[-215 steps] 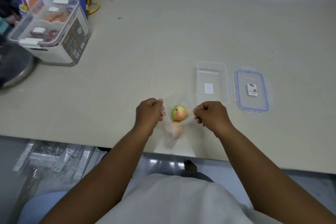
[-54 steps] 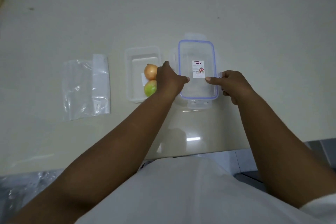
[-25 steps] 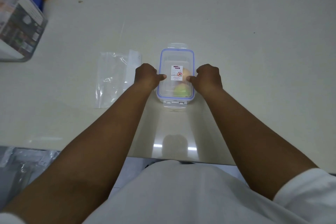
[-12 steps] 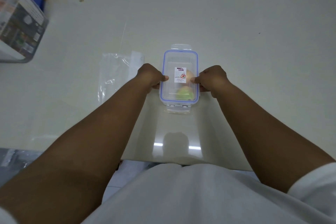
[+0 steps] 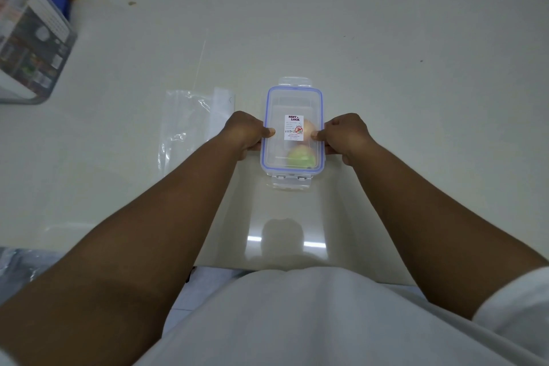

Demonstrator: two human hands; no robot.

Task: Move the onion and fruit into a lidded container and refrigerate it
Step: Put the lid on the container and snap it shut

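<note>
Pale glossy countertop [image 5: 386,38], front edge at 6 o'clock just below the forearms. Clear rectangular plastic container w/ blue-rimmed lid [image 5: 291,104] sits centre; brown onion [image 5: 309,128] and green fruit [image 5: 300,157] inside, under the lid. Left hand [image 5: 245,131] at 9 o'clock and right hand [image 5: 346,134] at 3 o'clock pinch the long sides, thumbs pressed on top. Step looks like sealing: side clips being pressed; end flaps at 12 and 6 look unlatched, prob. next. Empty clear plastic bag [image 5: 187,128] just beside at 9; plenty of open room at 3 and 12.

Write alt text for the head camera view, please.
Both hands, left hand and right hand, press the lid onto a clear container holding an onion and green fruit; an empty plastic bag lies left.
</note>
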